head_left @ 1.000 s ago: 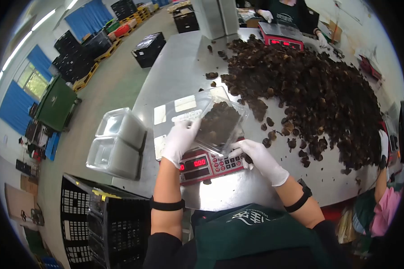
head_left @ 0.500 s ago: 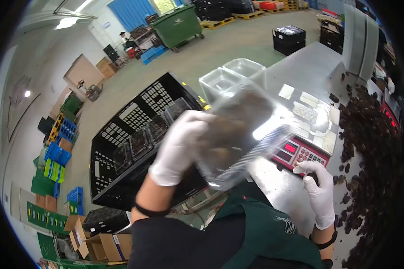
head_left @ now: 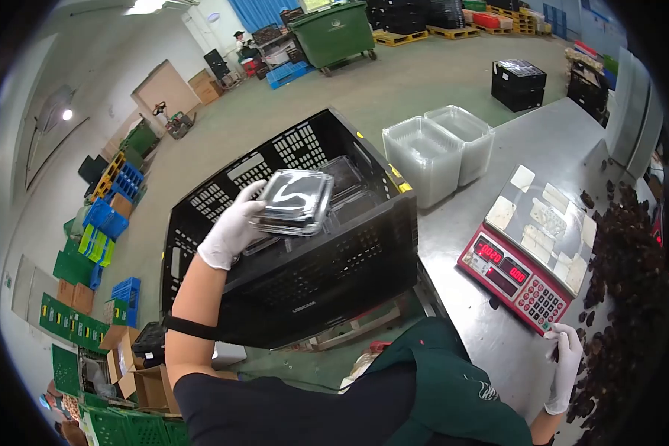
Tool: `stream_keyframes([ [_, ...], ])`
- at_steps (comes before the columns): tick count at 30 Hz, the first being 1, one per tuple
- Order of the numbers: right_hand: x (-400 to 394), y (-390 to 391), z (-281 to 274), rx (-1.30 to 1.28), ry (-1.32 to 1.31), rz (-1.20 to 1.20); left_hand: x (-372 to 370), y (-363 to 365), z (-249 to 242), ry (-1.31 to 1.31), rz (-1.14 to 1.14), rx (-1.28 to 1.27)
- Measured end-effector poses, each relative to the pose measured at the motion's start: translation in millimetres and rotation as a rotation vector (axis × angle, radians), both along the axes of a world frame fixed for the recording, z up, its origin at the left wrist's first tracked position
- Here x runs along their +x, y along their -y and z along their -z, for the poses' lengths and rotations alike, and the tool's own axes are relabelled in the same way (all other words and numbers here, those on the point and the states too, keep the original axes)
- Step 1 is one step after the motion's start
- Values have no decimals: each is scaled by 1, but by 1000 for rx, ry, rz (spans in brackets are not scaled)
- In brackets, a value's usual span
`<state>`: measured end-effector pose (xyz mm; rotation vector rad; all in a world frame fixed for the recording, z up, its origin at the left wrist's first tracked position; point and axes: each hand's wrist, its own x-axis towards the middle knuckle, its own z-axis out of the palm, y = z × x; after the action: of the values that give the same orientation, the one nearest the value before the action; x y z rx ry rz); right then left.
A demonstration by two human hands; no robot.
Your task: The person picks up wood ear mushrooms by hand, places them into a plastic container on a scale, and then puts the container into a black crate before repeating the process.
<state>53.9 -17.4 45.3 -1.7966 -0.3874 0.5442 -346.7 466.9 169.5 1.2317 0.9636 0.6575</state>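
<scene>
My gloved left hand (head_left: pixel 234 232) grips the left edge of a closed clear plastic box (head_left: pixel 296 201) with dark contents. The box is held over a black slatted crate (head_left: pixel 327 260), in which more clear boxes (head_left: pixel 342 182) lie. On the metal table, my gloved right hand (head_left: pixel 565 364) is by the lower right corner of a red scale (head_left: pixel 516 279), its fingers curled; a small dark piece shows at the fingertips. The scale's metal plate (head_left: pixel 546 223) carries white patches and no box.
Two stacks of empty clear containers (head_left: pixel 424 160) stand on the metal table (head_left: pixel 453 245) behind the scale. Dark pieces (head_left: pixel 624 275) are heaped along the right side. Farther off are a green bin (head_left: pixel 334 36), black crates (head_left: pixel 518 85) and cardboard boxes (head_left: pixel 145 372).
My left hand has carried the box left over the crate, and its lid is now closed. My right hand has moved down and right in view. The scale is now uncovered.
</scene>
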Motion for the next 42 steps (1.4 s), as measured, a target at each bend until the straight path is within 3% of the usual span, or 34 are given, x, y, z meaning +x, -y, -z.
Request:
stream_keyframes([
  [4,-4,9,2,-10,-14,128,48,1,14,-105,205,-85],
  [7,-9,7,4,-16,-43,189,40,-12,21,-91,192,-104],
  [15,3,21,21,-64,13,134,-94,-27,19,-295,170,-269],
  [16,3,23,23,-62,7,136,-129,-29,31,-644,225,-320],
  [18,5,25,26,-22,24,132,-201,-67,100,-849,1052,517],
  [19,1,25,23,-17,24,146,-186,-64,97,-846,1057,527],
  [21,-1,36,30,3,19,147,-140,-57,90,-1276,483,-209],
  [22,-1,41,36,21,11,137,-107,-45,73,-1276,498,-191],
  [24,-6,53,40,34,-24,193,-36,-27,35,-1586,585,-101],
  [25,-10,60,40,36,-19,194,-54,-61,55,-1380,984,174],
  [26,-14,68,41,40,-16,203,-34,-66,64,-1362,932,48],
  [28,-26,83,45,84,-13,292,36,-35,18,-1426,684,52],
  [29,-32,90,49,89,-58,303,71,-33,-4,-1547,730,550],
  [30,-37,97,52,90,-100,311,81,-51,4,-1237,430,1160],
  [32,-48,105,62,128,-157,346,178,11,-45,-769,198,1299],
  [34,-58,110,75,130,-207,349,252,36,-57,-622,318,1431],
  [36,-66,110,97,81,-256,328,324,-13,-20,-897,548,1668],
  [38,-73,110,125,-63,72,331,375,-50,30,-1214,720,1724],
  [39,-77,112,118,-41,-5,357,395,-103,64,-1142,831,1765],
  [40,-77,113,111,-1,-74,362,409,-107,72,-1263,791,1683],
  [41,-80,115,107,29,-94,463,417,-117,71,-1338,1039,1848],
  [42,-82,116,103,19,-47,443,409,-108,76,-1158,1019,1965],
])
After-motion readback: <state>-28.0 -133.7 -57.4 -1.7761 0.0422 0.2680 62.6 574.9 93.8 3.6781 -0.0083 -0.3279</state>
